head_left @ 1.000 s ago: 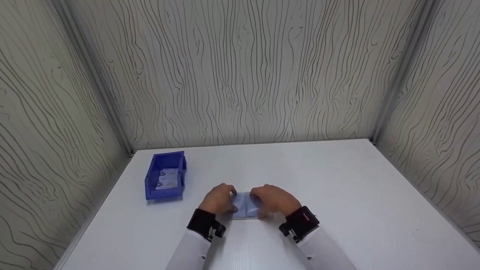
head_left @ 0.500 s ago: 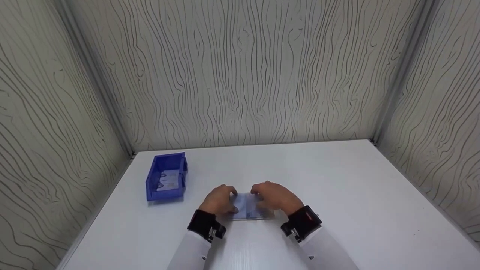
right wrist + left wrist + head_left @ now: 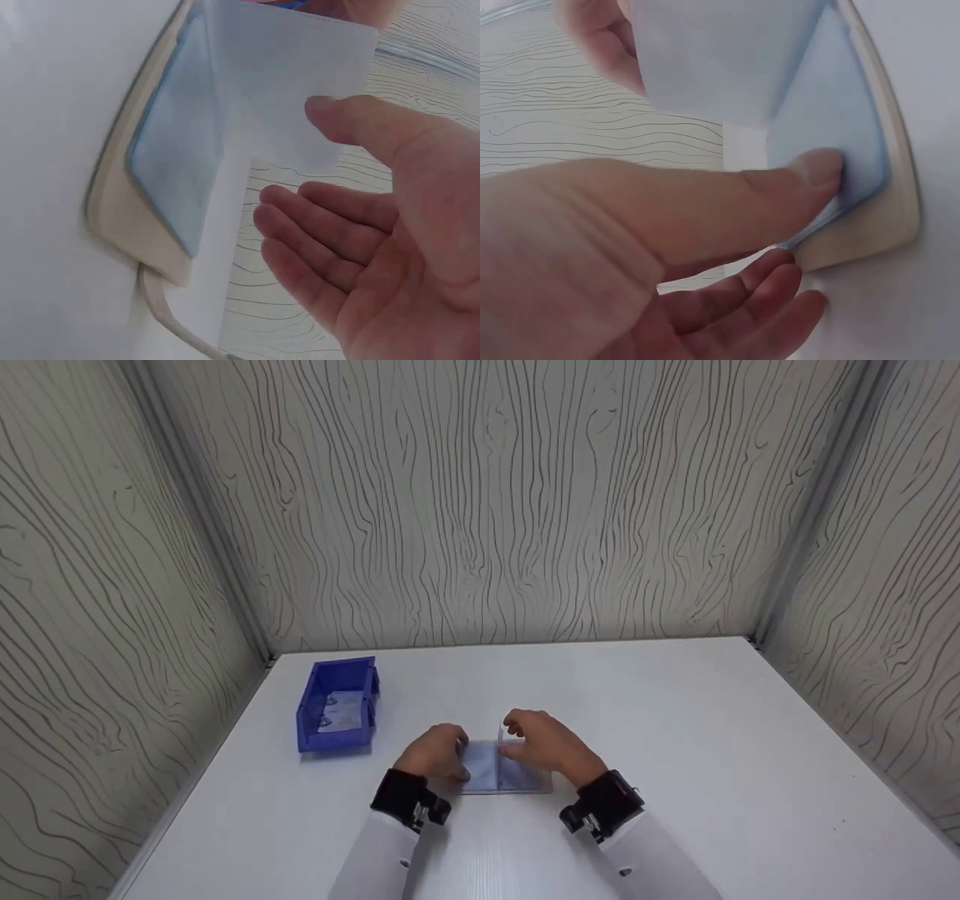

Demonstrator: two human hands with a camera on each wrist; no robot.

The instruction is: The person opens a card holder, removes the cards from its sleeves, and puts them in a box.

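A small card holder with a beige cover and cloudy blue plastic sleeves (image 3: 478, 765) lies open on the table. My left hand (image 3: 433, 754) holds its left side, the thumb pressing on a sleeve and the fingers at the cover's edge. One clear sleeve (image 3: 300, 64) stands upright from the middle fold. On the right, my right hand (image 3: 551, 746) has its thumb against or very near that sleeve; its other fingers are loosely bent and hold nothing. A beige strap (image 3: 161, 307) sticks out from the cover's right side in the right wrist view.
At the left back of the white table (image 3: 675, 720) stands a blue plastic bin (image 3: 335, 742) with printed cards (image 3: 343, 709) inside. Wood-patterned panels (image 3: 480, 510) enclose the table at the back and both sides.
The right hand has lifted slightly, and a sleeve that lay flatter now stands up at the fold. My left hand stays on the left side of the card holder.
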